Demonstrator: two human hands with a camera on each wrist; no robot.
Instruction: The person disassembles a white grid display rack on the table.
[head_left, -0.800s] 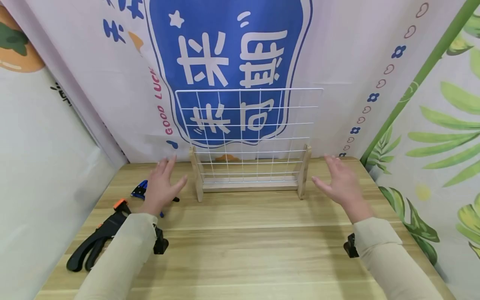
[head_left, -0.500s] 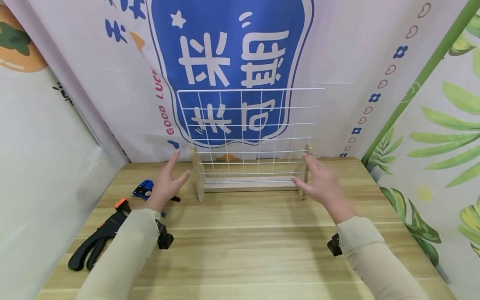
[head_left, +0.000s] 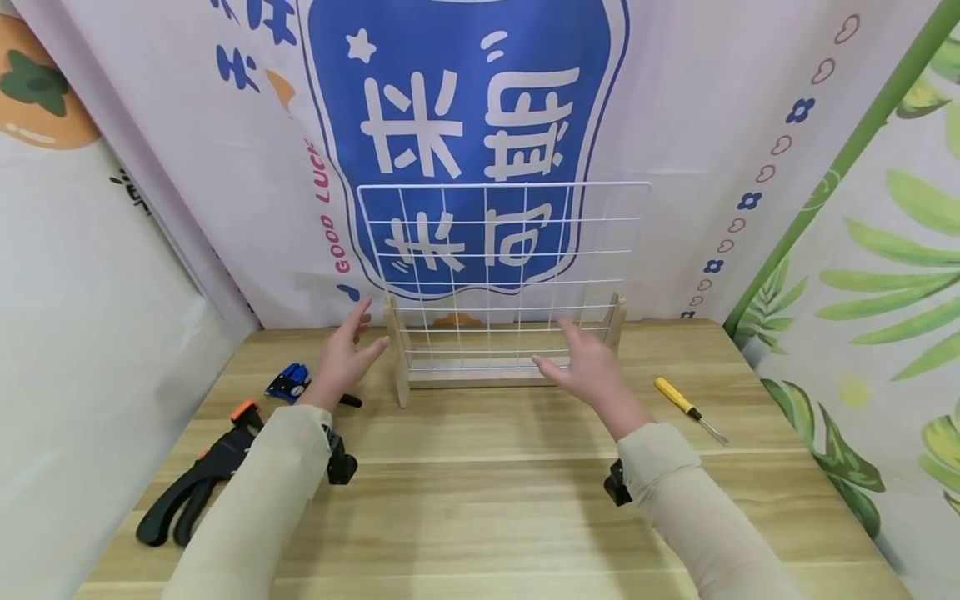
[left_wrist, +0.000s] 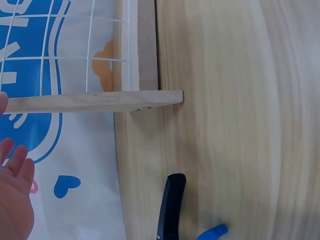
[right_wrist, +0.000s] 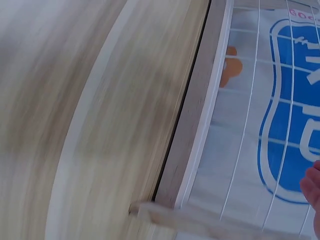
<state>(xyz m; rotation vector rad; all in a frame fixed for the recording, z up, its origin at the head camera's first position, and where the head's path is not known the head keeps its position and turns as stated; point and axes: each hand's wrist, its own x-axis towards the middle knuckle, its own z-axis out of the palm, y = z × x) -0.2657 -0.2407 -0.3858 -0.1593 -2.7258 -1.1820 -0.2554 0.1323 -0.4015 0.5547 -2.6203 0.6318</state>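
A white wire grid panel (head_left: 487,309) stands upright in a wooden stand (head_left: 480,377) at the back of the table. My left hand (head_left: 343,362) hovers beside the stand's left post (head_left: 397,358), fingers extended and thumb spread. In the left wrist view, that hand (left_wrist: 17,205) shows at the edge near the wooden post (left_wrist: 100,102). My right hand (head_left: 588,371) is in front of the panel's right part, thumb and fingers spread, holding nothing. Its fingers (right_wrist: 313,187) peek in at the right wrist view's edge. A yellow-handled screwdriver (head_left: 678,398) lies to the right.
Left of the stand lies a blue-and-black hand tool (head_left: 288,382), partly behind my left hand. Nearer the front, a black long-handled tool with an orange tip (head_left: 202,471) lies partly under my left forearm. A printed cloth (head_left: 690,125) hangs behind the table (head_left: 480,517).
My right hand has moved left from beyond the right post to in front of the panel, uncovering the screwdriver. My left hand has shifted slightly right, toward the left post.
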